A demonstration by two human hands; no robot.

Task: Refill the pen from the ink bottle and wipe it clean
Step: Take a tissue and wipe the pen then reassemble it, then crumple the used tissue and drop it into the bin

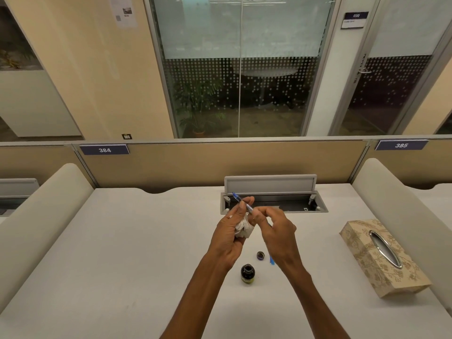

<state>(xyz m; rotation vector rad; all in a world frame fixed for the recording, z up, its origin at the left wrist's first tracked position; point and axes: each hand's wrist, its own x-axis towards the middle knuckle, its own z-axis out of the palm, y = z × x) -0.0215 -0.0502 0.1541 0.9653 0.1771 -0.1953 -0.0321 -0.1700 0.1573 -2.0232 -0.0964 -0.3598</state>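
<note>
Both hands are raised above the white desk (122, 253). A slim blue pen (241, 200) points up and to the left, its tip beyond my fingers. My left hand (228, 237) pinches the pen with thumb and forefinger and also holds a crumpled white tissue (243, 228) in its palm. My right hand (275, 231) grips the pen's lower end with its fingertips. Below the hands, the dark ink bottle (247, 273) stands uncapped on the desk. Its small dark cap (260, 255) lies just behind it, beside a blue pen part (271, 260) partly hidden by my right wrist.
A patterned beige tissue box (362, 263) lies at the right of the desk. An open grey cable hatch (274, 201) sits at the desk's far edge behind my hands. Padded dividers (41, 216) border the desk on both sides.
</note>
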